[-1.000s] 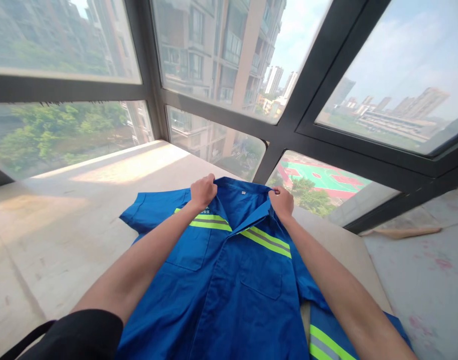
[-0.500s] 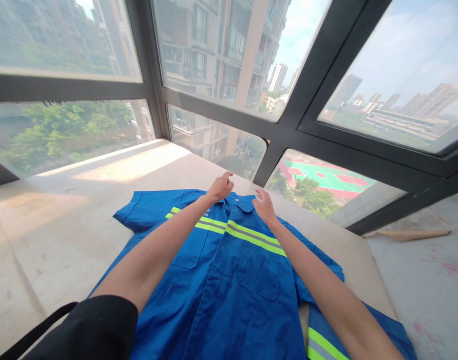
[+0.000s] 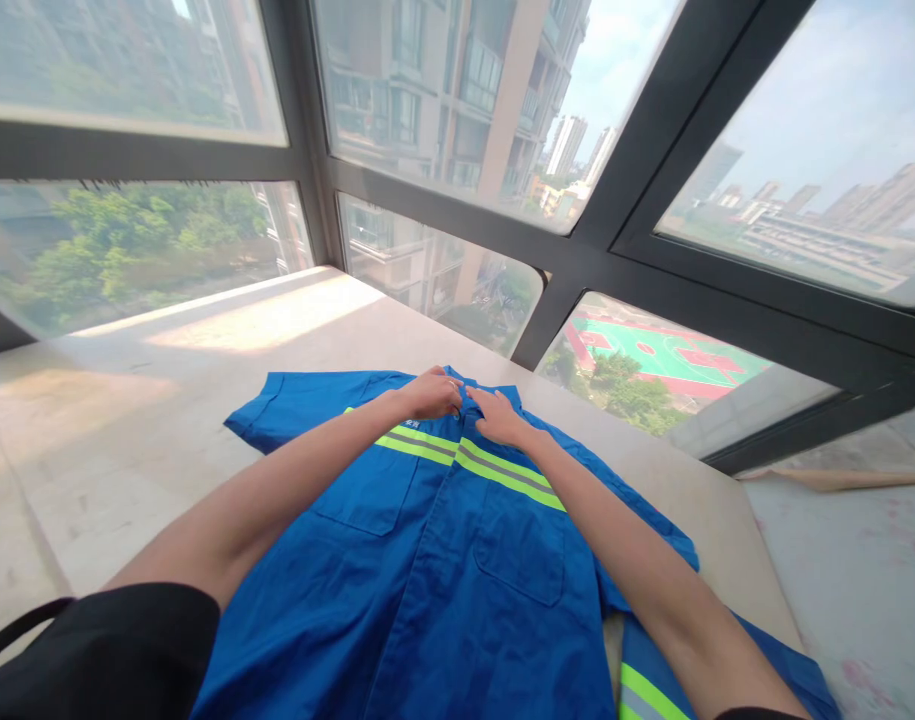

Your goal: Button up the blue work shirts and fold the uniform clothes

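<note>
A blue short-sleeved work shirt point(image 3: 457, 560) lies front up, with yellow-green and grey reflective bands across its chest. My left hand point(image 3: 431, 393) is at the collar opening, its fingers bent and closed on the fabric beside a small button. My right hand point(image 3: 500, 416) meets it from the other side, index finger reaching along the collar and thumb lower, pinching the edge. The fingertips of both hands nearly touch. What lies under the fingers is partly hidden. Below the hands, the front placket runs down between two chest pockets.
The shirt rests on a pale stone ledge point(image 3: 127, 420) with a sunlit patch at the back left. Dark window frames point(image 3: 442, 215) rise behind it. Another blue garment piece with a reflective band point(image 3: 652, 690) lies at lower right, beside a flower-patterned surface point(image 3: 862, 580).
Both hands have come down and inward from above the collar onto its opening, and now touch the fabric. The left forearm has swung lower and flatter. The view has shifted slightly.
</note>
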### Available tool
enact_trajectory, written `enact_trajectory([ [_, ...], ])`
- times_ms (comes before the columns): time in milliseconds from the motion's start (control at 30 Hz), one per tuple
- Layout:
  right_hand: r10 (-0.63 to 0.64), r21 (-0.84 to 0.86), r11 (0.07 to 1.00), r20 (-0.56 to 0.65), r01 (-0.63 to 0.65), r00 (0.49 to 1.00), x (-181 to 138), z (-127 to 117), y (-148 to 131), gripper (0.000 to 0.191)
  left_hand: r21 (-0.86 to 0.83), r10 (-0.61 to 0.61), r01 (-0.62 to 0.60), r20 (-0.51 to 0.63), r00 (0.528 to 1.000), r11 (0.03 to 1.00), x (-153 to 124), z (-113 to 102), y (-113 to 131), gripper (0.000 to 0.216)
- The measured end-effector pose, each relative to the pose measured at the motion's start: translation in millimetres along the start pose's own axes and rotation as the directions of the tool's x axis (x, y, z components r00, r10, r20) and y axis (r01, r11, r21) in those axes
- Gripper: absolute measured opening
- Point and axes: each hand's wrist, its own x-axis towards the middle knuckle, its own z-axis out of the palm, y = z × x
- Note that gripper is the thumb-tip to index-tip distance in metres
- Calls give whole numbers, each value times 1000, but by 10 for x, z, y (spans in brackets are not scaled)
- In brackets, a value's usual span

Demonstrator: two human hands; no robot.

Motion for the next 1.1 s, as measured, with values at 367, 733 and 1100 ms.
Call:
enact_trajectory([
  [367, 70, -112, 992, 51, -64, 996, -65, -70, 176, 29, -82, -191, 175, -263, 946, 981, 199, 622, 104, 16],
  [733, 143, 185, 980, -403, -72, 904, -193, 266, -4, 20, -225, -358, 293, -349, 866, 929, 214, 834, 44, 18],
  [1100, 116, 215, 977, -487, -10, 866, -176, 353, 119, 15, -368, -344, 193, -405, 847, 910, 110, 817, 55, 19],
])
